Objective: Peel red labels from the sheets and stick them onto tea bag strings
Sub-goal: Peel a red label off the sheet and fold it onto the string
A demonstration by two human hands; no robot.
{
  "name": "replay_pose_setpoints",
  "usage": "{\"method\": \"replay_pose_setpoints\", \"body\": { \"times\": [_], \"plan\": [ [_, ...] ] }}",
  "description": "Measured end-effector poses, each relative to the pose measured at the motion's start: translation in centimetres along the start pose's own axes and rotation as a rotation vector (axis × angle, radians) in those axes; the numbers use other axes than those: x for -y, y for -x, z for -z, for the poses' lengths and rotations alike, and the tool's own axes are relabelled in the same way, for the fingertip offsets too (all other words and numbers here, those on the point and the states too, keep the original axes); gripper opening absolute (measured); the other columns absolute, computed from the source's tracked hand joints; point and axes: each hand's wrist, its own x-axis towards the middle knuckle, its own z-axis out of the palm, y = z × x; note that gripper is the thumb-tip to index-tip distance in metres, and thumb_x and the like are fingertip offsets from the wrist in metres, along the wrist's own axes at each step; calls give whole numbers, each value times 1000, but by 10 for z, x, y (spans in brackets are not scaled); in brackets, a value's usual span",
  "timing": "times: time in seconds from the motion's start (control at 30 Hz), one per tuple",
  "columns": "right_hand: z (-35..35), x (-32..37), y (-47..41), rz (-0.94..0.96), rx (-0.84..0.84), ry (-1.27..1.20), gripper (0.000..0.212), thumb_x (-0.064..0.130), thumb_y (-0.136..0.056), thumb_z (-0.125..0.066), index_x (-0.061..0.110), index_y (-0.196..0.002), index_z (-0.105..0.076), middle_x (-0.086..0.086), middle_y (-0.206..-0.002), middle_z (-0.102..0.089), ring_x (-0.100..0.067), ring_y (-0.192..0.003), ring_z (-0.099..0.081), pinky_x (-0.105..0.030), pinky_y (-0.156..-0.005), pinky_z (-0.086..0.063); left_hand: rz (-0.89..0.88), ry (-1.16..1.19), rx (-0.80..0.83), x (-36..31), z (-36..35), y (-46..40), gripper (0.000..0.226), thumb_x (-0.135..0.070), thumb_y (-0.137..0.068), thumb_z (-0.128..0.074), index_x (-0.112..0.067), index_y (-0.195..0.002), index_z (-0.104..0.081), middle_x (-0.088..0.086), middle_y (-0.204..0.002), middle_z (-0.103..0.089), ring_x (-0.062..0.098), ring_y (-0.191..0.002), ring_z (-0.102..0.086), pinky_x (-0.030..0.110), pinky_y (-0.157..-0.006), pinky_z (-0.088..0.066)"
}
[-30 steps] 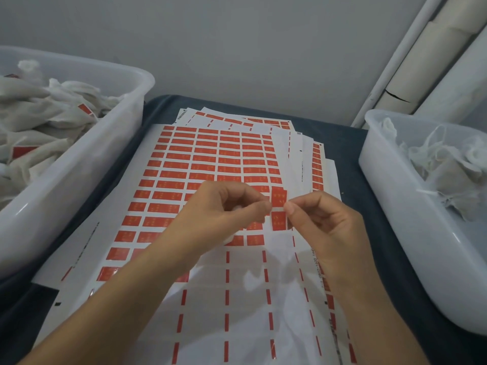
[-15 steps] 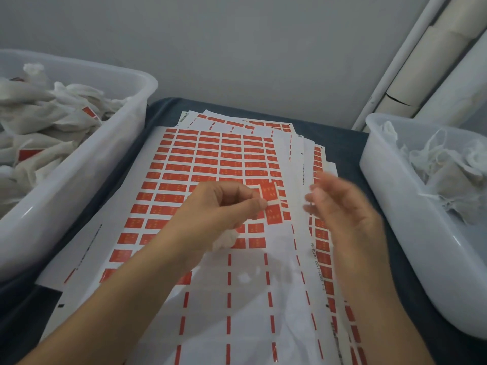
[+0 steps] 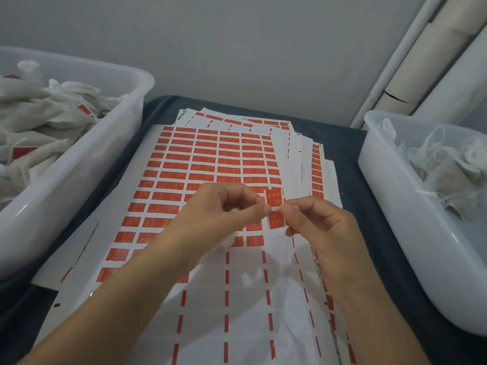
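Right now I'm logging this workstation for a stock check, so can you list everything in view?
label sheets: a fanned stack, white with red labels, centre of the table; the top sheet's near rows are peeled.
red label: one, pinched between both hands above the sheets.
left bin: one, translucent white, left side, full of tea bags.
tea bags with labels: many, off-white with some red labels, in the left bin.
right bin: one, translucent white, right side.
tea bags: several, white, in the right bin.
table cover: one, dark blue, under everything.
pipes: a few, white and beige, back right corner.
left hand: pinches the label.
right hand: pinches the label.
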Motion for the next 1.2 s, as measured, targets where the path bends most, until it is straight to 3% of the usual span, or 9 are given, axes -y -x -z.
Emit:
{"method": "replay_pose_setpoints", "body": {
  "times": [0.17, 0.27, 0.37, 0.67, 0.77, 0.83, 0.93, 1.0, 1.2],
  "plan": [
    [2, -3, 0, -34, -84, 33, 23, 46, -64, -58, 29, -76, -65, 31, -72, -65, 15, -80, -57, 6, -57, -37, -113, -156, -131, -2, -6, 0, 7, -44, -64, -67, -43, -69, -62, -22, -65, -64, -3, -70, -60, 1, -52, -43],
    [2, -4, 0, -65, -99, 38, 27, 49, -64, -56, 27, -76, -66, 28, -70, -65, 14, -80, -58, 6, -56, -38, -320, -361, -310, -1, -8, 2, 40, -56, -61, -62, -45, -97, -49, -29, -86, -49, 1, -68, -54, -2, -55, -41],
    [2, -1, 0, -44, -78, 34, 25, 48, -65, -55, 27, -73, -66, 27, -67, -65, 11, -77, -58, 6, -57, -37, -646, -529, -371, 5, -9, 4, 32, -39, -70, -69, -28, -99, -62, -15, -99, -44, -4, -77, -46, -1, -57, -39],
    [2, -2, 1, 256, -129, 312, 7, 46, -78, -57, 40, -74, -56, 25, -78, -65, 8, -91, -56, 2, -73, -40, -759, -602, -397, 14, -13, 4, 24, -28, -74, -63, -15, -91, -74, -3, -83, -48, 7, -69, -43, 9, -55, -39],
    [7, -2, 3, 374, -233, 376, 3, 44, -80, -55, 43, -78, -53, 30, -80, -59, 7, -90, -57, 0, -76, -42, -664, -490, -365, 12, -13, 5, 25, -40, -74, -63, -23, -88, -74, -14, -82, -46, 1, -68, -45, 5, -54, -41],
    [6, 1, 5, 271, -276, 151, 11, 50, -77, -55, 40, -80, -59, 23, -85, -66, 1, -90, -63, -7, -74, -49, -417, -169, -323, 5, -14, 8, 22, -53, -62, -64, -40, -77, -73, -19, -72, -47, 1, -71, -49, 8, -51, -46],
    [-2, 3, 5, 128, -205, -79, 20, 46, -76, -64, 33, -90, -59, 27, -94, -65, 2, -92, -63, -4, -68, -47, -21, 342, -179, 1, -13, 9, 32, -52, -41, -69, -32, -66, -75, -13, -61, -55, 4, -57, -53, 16, -39, -44],
    [-9, 4, 5, 84, -137, -126, 30, 45, -69, -69, 28, -92, -59, 28, -95, -65, 4, -94, -62, -3, -70, -46, 43, 431, -130, 2, -12, 10, 31, -48, -46, -70, -25, -66, -75, -10, -48, -50, 7, -43, -43, 13, -39, -38],
    [-14, 4, 8, 71, -101, -245, 35, 43, -61, -65, 23, -89, -62, 19, -89, -71, -7, -87, -69, -13, -70, -52, 29, 483, -61, 5, -20, 14, 22, -46, -52, -68, -27, -60, -73, -12, -43, -50, 4, -40, -39, 12, -42, -35]
  ]
}}
